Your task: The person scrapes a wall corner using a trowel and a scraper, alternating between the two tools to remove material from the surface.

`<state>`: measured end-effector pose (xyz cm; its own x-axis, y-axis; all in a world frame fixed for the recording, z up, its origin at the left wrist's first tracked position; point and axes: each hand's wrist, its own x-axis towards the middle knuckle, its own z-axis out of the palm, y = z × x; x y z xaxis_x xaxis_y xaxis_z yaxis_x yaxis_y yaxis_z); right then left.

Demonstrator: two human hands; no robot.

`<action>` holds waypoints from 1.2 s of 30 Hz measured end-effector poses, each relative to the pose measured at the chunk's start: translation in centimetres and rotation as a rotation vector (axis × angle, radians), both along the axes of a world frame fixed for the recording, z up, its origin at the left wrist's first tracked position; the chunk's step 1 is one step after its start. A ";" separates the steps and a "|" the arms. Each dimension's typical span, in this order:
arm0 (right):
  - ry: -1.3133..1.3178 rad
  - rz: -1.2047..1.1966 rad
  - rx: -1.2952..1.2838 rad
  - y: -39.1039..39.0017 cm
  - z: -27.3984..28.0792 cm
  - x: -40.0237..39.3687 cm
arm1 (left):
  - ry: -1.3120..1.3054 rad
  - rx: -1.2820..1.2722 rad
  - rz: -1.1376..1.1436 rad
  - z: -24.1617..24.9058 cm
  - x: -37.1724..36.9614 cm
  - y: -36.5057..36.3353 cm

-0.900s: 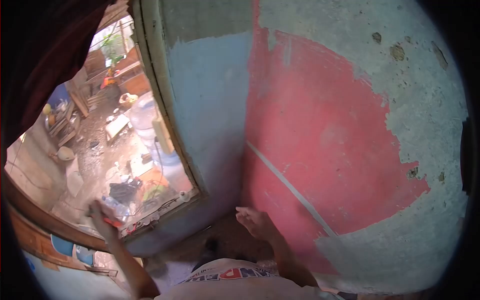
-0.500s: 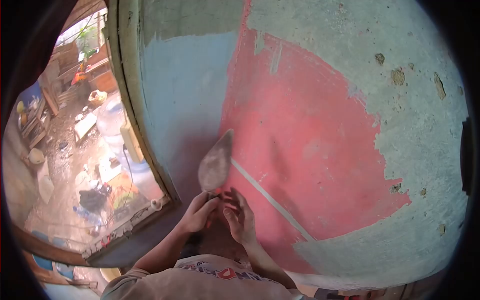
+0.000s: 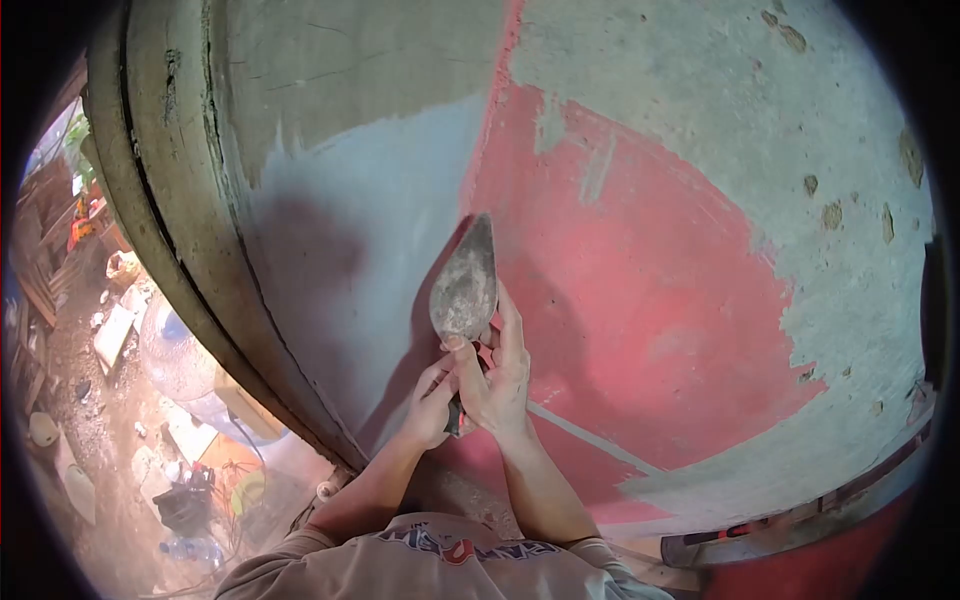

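Note:
A pointed trowel with a worn grey blade stands tip up in front of the wall corner. My left hand is closed around its dark and red handle, most of which the fingers hide. My right hand grips the trowel at the base of the blade, thumb on the near face and fingers reaching behind it. Beyond the blade, pink paint covers part of the right wall, and pale blue paint covers part of the left one.
A wooden frame borders an opening on the left, with a cluttered yard outside. Bare grey-green plaster with chipped holes surrounds the pink. A dark tool with red parts lies at lower right.
The trowel has risen and shifted slightly right with my left hand. My right hand, apart from it before, now holds the blade's base. The view has turned, showing less of the yard.

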<state>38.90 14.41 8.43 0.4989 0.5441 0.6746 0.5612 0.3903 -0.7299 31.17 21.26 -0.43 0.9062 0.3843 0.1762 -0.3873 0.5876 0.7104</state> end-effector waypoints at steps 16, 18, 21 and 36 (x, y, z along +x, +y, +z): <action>-0.076 -0.086 0.078 4.6 4.9 1.4 | 0.172 -0.064 0.000 7.0 1.3 3.5; -0.009 -0.074 0.059 4.4 5.8 1.1 | 0.130 -0.057 -0.001 7.6 1.5 3.4; -0.157 -0.141 0.138 4.3 3.5 1.6 | 0.189 0.027 0.056 6.5 1.5 2.9; -0.188 -0.178 0.102 3.6 4.1 1.9 | 0.167 0.020 0.097 8.0 2.2 2.0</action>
<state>40.77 18.04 12.58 0.4418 0.3832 0.8112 0.7492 0.3398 -0.5685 33.33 23.25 7.59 0.8825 0.4690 0.0352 -0.3172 0.5383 0.7807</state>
